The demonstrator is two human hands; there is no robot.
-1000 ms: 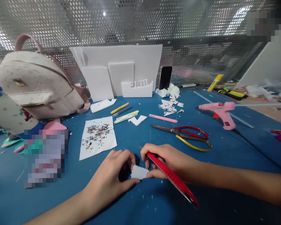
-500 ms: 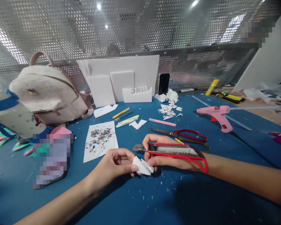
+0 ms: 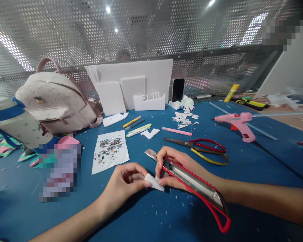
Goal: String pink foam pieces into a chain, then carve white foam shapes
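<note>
My left hand (image 3: 131, 178) pinches a small white foam piece (image 3: 154, 182) between thumb and fingers. From the other side, my right hand (image 3: 178, 164) has its thumb and fingertips at the right end of that piece. A red-handled utility knife (image 3: 192, 179) is also held in my right hand, lying across it, with the blade out and pointing to the upper left. Just beyond the right hand lie scissors (image 3: 209, 148) with one red and one yellow handle loop. The inner fingers of both hands are partly hidden.
White foam boards (image 3: 108, 97) stand at the back near a phone (image 3: 178, 90). Foam scraps (image 3: 183, 118), markers (image 3: 138, 129) and a sheet with glitter bits (image 3: 111, 151) lie around. A pink glue gun (image 3: 238, 122) is right; a backpack (image 3: 55, 101) and bottle (image 3: 15, 117) are left.
The knife has swung in my right hand, so its handle end now hangs lower and nearer. The foam piece has been turned between my fingers. The view has shifted slightly.
</note>
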